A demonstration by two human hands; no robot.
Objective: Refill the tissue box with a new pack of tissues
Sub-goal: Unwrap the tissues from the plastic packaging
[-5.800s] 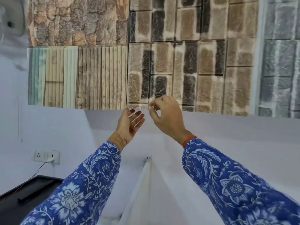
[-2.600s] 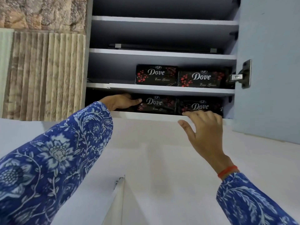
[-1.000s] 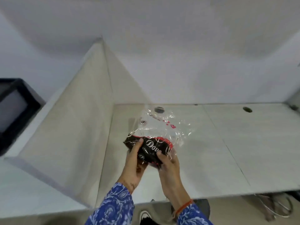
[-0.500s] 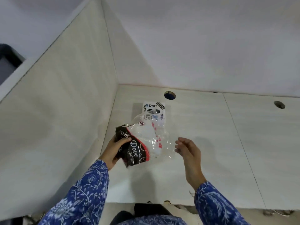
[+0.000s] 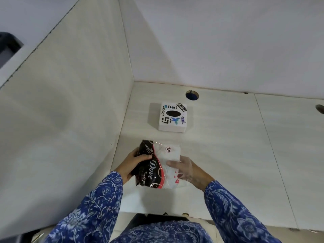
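Item: blue floral sleeves [image 5: 98,204], both forearms reaching forward over the near edge of the pale counter [image 5: 228,155]. Item: left hand [image 5: 130,163], grip clenched on the dark printed end of the tissue pack [image 5: 154,165], thumb across its top face, fingers hidden beneath. Item: right hand [image 5: 187,170], seen through the clear plastic half of the wrapper, fingers curled onto the white tissues inside; grip grasping the pack's right end. The pack sits between the two hands, held just above the counter, lettered "Dove". Item: tissue box [image 5: 173,116], white, sticker-covered, dark oval opening on top, standing on the counter beyond the pack and apart from it, near the left partition [image 5: 70,102]. Item: round cable hole [image 5: 192,95], just behind the box.
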